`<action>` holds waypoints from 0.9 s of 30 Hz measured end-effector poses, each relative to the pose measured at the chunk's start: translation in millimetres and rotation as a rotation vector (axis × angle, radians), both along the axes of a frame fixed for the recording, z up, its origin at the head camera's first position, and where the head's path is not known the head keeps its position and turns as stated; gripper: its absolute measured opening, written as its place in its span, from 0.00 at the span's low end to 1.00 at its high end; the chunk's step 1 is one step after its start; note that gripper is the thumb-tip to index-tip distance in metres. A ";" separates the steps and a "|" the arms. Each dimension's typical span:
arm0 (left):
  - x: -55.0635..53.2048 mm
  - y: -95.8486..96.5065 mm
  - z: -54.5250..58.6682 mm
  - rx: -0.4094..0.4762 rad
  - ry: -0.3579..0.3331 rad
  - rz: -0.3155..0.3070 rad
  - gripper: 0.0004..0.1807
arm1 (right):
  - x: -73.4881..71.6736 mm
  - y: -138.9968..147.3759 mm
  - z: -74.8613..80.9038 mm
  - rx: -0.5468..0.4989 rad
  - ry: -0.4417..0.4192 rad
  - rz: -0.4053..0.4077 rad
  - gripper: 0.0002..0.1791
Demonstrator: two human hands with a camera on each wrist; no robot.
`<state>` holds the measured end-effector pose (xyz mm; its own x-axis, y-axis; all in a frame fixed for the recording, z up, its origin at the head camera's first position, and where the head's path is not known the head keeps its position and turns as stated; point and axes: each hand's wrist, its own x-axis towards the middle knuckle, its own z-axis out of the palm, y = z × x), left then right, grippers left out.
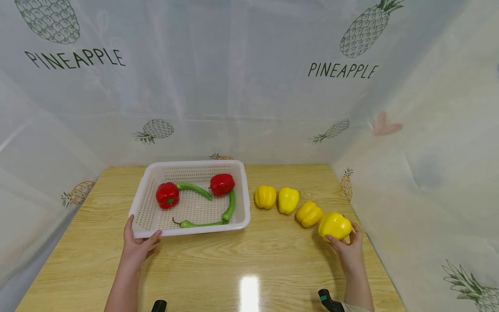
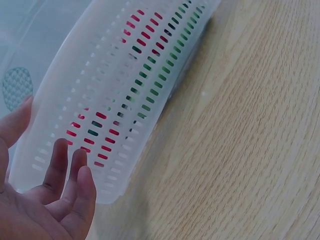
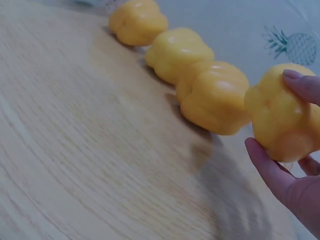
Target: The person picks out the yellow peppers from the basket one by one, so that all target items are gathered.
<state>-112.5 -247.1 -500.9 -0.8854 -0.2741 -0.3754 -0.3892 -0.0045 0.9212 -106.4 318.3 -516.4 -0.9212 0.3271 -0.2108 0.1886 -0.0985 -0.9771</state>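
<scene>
My left hand [image 1: 137,251] holds the near left corner of a white plastic basket [image 1: 246,203], one digit at its left side and another at its front rim. In the left wrist view, further fingers [image 2: 60,162] bend close to the slotted wall. Inside the basket lie two red bell peppers [image 1: 167,195] [image 1: 222,184] and several long green chili peppers [image 1: 195,189]. On the right, my right hand [image 1: 348,251] grips a yellow bell pepper [image 1: 336,225] between thumb and fingers. The right wrist view shows this pepper [image 3: 280,117] held up beside the others.
Three more yellow bell peppers [image 1: 265,197] [image 1: 288,200] [image 1: 309,214] stand in a slanting row on the wooden table [image 1: 218,268], right of the basket. A pineapple-printed plastic sheet [image 1: 241,95] hangs behind the table and along both sides.
</scene>
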 end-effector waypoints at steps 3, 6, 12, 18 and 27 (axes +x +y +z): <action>0.1 0.3 0.3 0.000 -0.001 0.000 0.61 | 0.6 -0.4 -1.4 0.018 -0.052 -0.046 0.53; 0.5 0.4 0.5 0.000 -0.001 0.000 0.61 | 1.1 -2.7 -2.6 0.056 -0.096 -0.065 0.52; 0.3 0.1 0.3 0.002 0.001 -0.002 0.61 | -0.8 -9.5 -5.2 0.107 -0.140 -0.100 0.53; 0.1 0.4 0.4 0.000 -0.002 0.003 0.61 | -3.5 -13.0 -8.2 0.211 -0.144 -0.118 0.55; 0.9 1.2 0.6 0.003 0.016 0.008 0.60 | -0.8 -16.1 -13.0 0.382 -0.104 -0.139 0.51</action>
